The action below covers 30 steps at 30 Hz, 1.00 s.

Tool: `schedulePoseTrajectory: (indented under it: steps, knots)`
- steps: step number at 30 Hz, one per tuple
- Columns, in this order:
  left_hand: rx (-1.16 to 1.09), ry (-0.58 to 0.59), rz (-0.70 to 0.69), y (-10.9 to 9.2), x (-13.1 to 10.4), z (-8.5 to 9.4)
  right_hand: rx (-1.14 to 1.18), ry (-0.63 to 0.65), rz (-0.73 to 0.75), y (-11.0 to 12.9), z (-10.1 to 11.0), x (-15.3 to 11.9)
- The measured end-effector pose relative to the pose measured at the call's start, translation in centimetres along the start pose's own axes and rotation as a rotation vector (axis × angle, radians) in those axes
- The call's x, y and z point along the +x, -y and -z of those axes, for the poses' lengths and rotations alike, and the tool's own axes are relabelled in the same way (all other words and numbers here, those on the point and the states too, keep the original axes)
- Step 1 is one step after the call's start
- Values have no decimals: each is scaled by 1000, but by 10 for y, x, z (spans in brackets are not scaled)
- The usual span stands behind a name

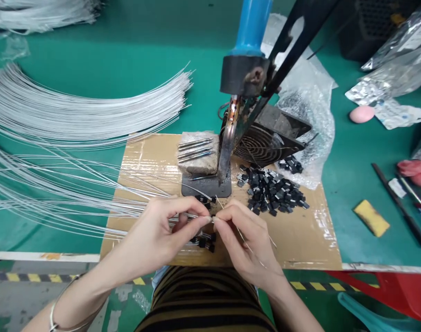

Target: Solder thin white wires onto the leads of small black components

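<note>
My left hand (174, 226) is closed, thumb and forefinger pinching the end of a thin grey-white wire (193, 215). Against its fingertips sits my right hand (248, 242), also closed, with a fine strand of solder wire (245, 240) running through its fingers. The tiny spot where both pinches meet is mostly covered. Under and beside the hands lie small black connectors (207, 242), some with wires attached. Just beyond, a soldering iron (234, 110) stands fixed tip-down above a dark metal plate (205, 186). A heap of loose black connectors (274, 189) lies to the right.
Cardboard (300, 240) covers the green table's front. A block (198, 157) bearing metal rods stands beside the iron, with a black fan (266, 143) behind. Wire bundles (103, 115) spread left. A yellow sponge (371, 217), bubble wrap (307, 106) and a pink egg-shaped object (362, 114) lie right.
</note>
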State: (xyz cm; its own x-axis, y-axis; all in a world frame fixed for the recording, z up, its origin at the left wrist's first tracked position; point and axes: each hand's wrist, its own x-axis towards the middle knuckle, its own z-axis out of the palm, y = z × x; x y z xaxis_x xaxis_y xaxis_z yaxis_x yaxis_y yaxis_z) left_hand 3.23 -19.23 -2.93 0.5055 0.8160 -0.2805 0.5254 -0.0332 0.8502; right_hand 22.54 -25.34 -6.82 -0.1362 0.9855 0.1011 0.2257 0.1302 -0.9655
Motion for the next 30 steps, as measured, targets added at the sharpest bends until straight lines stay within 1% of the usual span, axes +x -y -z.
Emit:
schedulePoseTrajectory:
  steps: [3, 7, 11, 14, 18, 24, 30]
  knots:
    - [-87, -53, 16, -1, 3, -7, 20, -59, -29, -3, -1, -2]
    - [-191, -110, 39, 3, 4, -10, 62, -188, -131, -6, 0, -4]
    - [-222, -96, 71, 5, 4, -11, 120, -279, -219, -7, 1, -6]
    - [-217, -115, 94, 5, 4, -12, 205, -293, -250, -6, -1, -6]
    - [-216, -159, 100, 5, 5, -13, 399, -276, -298, -2, -6, -4]
    - [-197, -214, 44, 3, 0, -15, 658, -263, -395, -1, -15, -5]
    - [-85, -245, 20, 0, -6, -20, 832, -258, -471, -3, -20, -7]
